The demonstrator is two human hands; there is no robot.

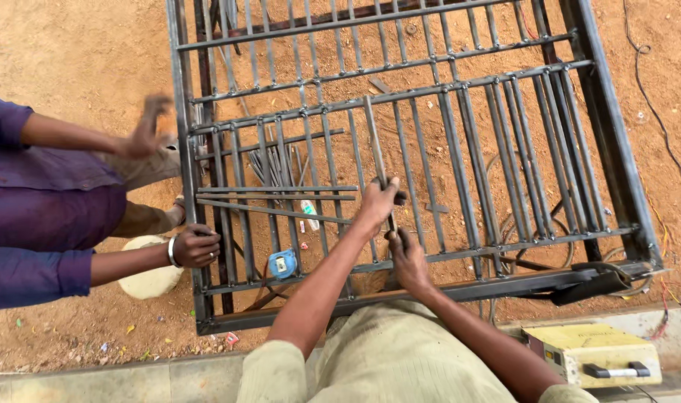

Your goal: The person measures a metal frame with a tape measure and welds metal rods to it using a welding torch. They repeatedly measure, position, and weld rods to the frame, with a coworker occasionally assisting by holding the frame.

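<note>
left hand (378, 203): fingers curled around the loose steel bar (376, 153), gripping it near its lower part, knuckles up.
right hand (409, 257): just below the left one, closed around the bottom end of the same bar, close to the lower rail of the gate.
loose steel bar: a thin grey rod lying across the gate's uprights, running from the two hands up and slightly left to a cross rail.
gate frame (609, 127): a large welded grid of steel bars and rails lying flat over the sandy ground (79, 52); it fills most of the view.
cut rods (277, 195): three long rods lie crosswise on the grid left of the hands, with a bundle of short pieces under the bars above them.
tape measure (282, 263): blue and round, seen through the bars left of the person's left forearm.
co-worker's hand (196, 245): wearing a bangle, closed on the left edge of the frame; the other hand (148, 127) is raised and blurred.
welding machine (595, 354): a yellowish box with a black handle at lower right, cables trailing over the sand.
</note>
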